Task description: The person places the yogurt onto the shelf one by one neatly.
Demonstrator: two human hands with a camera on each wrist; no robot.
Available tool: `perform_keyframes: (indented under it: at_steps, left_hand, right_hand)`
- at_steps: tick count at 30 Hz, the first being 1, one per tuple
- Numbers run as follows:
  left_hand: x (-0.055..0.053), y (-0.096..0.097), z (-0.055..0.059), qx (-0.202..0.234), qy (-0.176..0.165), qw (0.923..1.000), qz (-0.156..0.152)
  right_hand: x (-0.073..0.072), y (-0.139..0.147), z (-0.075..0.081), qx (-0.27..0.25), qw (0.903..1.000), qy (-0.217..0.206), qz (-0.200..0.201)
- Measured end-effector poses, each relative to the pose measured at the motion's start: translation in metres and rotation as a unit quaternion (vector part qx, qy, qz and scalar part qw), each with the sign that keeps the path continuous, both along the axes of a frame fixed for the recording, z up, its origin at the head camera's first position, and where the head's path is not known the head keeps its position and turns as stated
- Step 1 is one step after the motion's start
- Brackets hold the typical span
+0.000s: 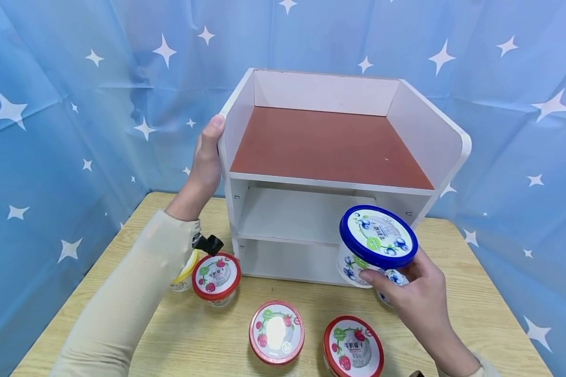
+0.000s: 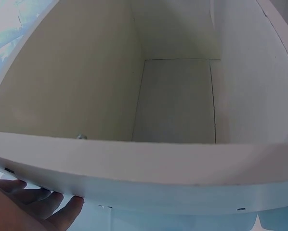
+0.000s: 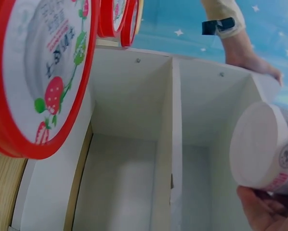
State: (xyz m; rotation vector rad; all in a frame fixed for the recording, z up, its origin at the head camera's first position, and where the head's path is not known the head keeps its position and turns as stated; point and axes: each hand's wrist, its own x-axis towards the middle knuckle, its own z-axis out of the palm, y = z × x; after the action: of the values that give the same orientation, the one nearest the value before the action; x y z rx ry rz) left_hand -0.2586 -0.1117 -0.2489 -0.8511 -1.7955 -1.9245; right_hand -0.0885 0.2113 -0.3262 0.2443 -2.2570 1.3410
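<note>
My right hand (image 1: 422, 298) grips a white tub with a blue lid and blueberry pictures (image 1: 379, 236), thumb at its near side. It holds the tub tilted in front of the shelf's right part; the right wrist view shows the tub's pale base (image 3: 254, 144). My left hand (image 1: 204, 170) rests against the outer left side of the white shelf unit (image 1: 287, 213), thumb near the upper edge. In the left wrist view its fingers (image 2: 69, 211) touch the outside of the panel. Another blueberry tub (image 1: 396, 277) stands partly hidden behind my right hand.
Red-lidded strawberry tubs stand on the wooden table: one at the left (image 1: 217, 277), one in front (image 1: 276, 332), one nearer the right (image 1: 354, 348). A yellow-lidded tub (image 1: 185, 275) sits partly behind my left forearm. The unit has a brown top (image 1: 325, 146) and two compartments below.
</note>
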Motion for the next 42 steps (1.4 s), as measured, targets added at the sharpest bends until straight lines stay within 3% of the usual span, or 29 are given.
perform_keyframes:
  at_steps: [17, 24, 33, 42]
  left_hand:
    - [-0.001, 0.002, -0.002, 0.009, -0.016, 0.9998, 0.006]
    - [-0.001, 0.001, -0.002, 0.007, -0.007, 0.9999, 0.007]
    - [-0.003, 0.001, 0.000, 0.007, 0.001, 1.0000, -0.005]
    - [-0.003, -0.002, 0.000, 0.004, 0.001, 1.0000, -0.002]
  right_hand:
    - [-0.004, -0.004, 0.007, 0.027, 0.9988, 0.030, 0.026]
    - [-0.008, -0.001, 0.014, 0.028, 0.9979, 0.043, 0.039]
    - [-0.008, -0.002, 0.019, 0.026, 0.9985, 0.043, 0.020]
    - [-0.011, -0.008, 0.021, 0.025, 0.9978, 0.047, 0.039]
